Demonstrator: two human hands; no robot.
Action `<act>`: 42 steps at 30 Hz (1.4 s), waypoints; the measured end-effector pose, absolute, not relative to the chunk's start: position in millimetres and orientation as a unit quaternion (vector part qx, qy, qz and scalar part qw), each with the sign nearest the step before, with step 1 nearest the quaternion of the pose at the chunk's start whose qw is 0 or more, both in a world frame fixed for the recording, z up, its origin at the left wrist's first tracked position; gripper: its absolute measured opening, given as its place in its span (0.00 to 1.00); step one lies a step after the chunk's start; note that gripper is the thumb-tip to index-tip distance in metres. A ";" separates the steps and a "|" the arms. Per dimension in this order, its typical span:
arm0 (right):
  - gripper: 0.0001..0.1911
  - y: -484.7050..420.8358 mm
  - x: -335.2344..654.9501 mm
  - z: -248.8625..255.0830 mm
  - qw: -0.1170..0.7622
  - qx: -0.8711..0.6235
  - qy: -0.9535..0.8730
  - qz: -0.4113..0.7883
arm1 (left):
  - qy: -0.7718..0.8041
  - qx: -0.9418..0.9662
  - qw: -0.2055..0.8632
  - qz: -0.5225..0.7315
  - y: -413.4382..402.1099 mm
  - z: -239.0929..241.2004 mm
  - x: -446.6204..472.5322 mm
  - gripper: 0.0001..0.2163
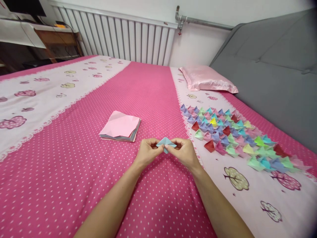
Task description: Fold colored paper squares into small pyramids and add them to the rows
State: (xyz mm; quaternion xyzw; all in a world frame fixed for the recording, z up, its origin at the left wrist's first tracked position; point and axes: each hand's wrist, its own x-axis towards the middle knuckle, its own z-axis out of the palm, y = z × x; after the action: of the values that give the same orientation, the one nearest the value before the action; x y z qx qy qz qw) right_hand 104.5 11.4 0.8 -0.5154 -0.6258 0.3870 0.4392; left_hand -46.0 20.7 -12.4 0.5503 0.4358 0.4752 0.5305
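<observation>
**Both hands pinching a blue paper fold over the bed**

At bed centre, just above the pink dotted sheet (74,172): small light-blue folded paper piece (165,142), pointed, pinched from both sides. Left hand (148,152) grips its left edge with fingertips closed on it; right hand (184,152) does the same on the right edge. Knuckles of both nearly touch under the piece. Forearms run in from the bottom of frame.

Just up-left of the hands: stack of square paper sheets (120,126), pink sheet on top, creased, lying flat on the sheet, apart from the hands.

Right of the hands: dense field of finished folded pieces (230,137), mixed blue, green, pink, red, one yellow, laid in diagonal rows on the pale printed strip.

Further back: pink satin pillow (206,78) against the grey headboard (272,66). White radiator (123,39) on the far wall.
</observation>
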 end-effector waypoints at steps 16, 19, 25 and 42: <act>0.08 16.0 115.0 2.3 0.439 -0.466 -0.583 0.500 | 0.412 0.559 0.588 0.416 19.9 -5.9 -49.9 0.08; 0.07 17.2 116.9 4.1 0.448 -0.469 -0.561 0.514 | 0.405 0.528 0.604 0.438 20.8 -3.9 -51.8 0.09; 0.08 18.3 113.9 4.2 0.491 -0.475 -0.495 0.536 | 0.405 0.466 0.630 0.471 16.6 -0.3 -48.4 0.11; 0.11 15.7 105.2 4.4 0.543 -0.442 -0.407 0.587 | 0.378 0.501 0.637 0.447 16.1 -10.3 -43.2 0.10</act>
State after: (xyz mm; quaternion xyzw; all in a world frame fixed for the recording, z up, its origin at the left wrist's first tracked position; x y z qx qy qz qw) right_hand 105.2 15.7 4.4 -0.4416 -0.4068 0.5874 0.5426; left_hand -43.2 16.1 -10.3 0.5007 0.3780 0.4474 0.6373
